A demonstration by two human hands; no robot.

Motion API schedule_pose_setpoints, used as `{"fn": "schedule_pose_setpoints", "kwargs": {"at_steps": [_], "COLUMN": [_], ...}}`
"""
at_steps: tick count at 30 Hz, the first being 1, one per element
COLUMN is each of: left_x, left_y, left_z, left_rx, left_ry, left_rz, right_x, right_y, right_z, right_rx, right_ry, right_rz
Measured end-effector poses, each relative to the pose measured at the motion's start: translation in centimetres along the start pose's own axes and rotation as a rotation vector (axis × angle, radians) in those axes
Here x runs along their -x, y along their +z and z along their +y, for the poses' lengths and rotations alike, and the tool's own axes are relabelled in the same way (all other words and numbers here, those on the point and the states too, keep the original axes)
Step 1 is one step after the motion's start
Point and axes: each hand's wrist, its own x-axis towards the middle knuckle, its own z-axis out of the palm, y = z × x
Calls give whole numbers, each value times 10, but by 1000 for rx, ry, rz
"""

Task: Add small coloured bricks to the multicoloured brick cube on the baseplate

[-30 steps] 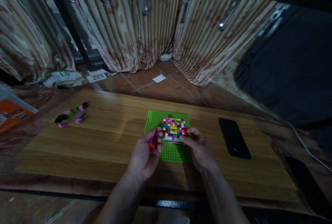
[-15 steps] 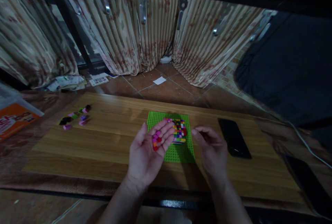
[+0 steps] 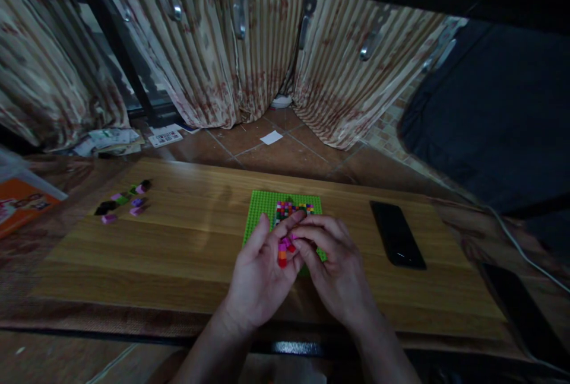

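My left hand [image 3: 260, 274] lies palm up over the near part of a green baseplate [image 3: 260, 209] and cups several small red, pink and orange bricks [image 3: 283, 248]. My right hand [image 3: 332, 268] reaches across, its fingertips pinched on the bricks in the left palm. Behind both hands a multicoloured block of small bricks [image 3: 289, 210] stands on the baseplate, partly hidden by the fingers.
The low wooden table [image 3: 178, 241] carries a loose group of pink, green and black bricks [image 3: 122, 201] at the far left and a black phone [image 3: 396, 234] to the right. An orange box [image 3: 20, 206] lies off the left edge. Curtains [image 3: 249, 45] hang behind.
Both hands let go of the multicoloured block. The left hand opened palm up with bricks in it, and the right hand moved left onto that palm.
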Motion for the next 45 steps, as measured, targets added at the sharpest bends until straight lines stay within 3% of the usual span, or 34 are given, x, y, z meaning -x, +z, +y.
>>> {"fn": "schedule_pose_setpoints", "kwargs": {"at_steps": [5,8,11,15,19,28,33,39,45], "left_x": [-1,-3,-6,-9,-9,-9,-9,-10,-13], "left_y": [-5,-15,-23,-26,-24,-27,-27,-28,-27], "left_z": [14,25,30,28,25,23,23,23,21], "left_rx": [-28,-53,-103,-144,-154,-154,-159,-154,-150], "left_ry": [121,243,242,187,154,136,138,132,132], "left_rz": [129,299,361,401,408,386,385,383,410], "right_x": [2,4,5,5,2,2,4,2,2], "right_y": [-24,-33,-27,-10,-2,4,1,-5,5], "right_z": [24,43,53,50,45,49,54,57,60], "right_rx": [-261,-297,-322,-289,-173,-157,-315,-412,-480], "right_ry": [280,445,519,496,456,409,477,561,613], "right_rz": [267,249,146,11,-24,23,22,170,92]}}
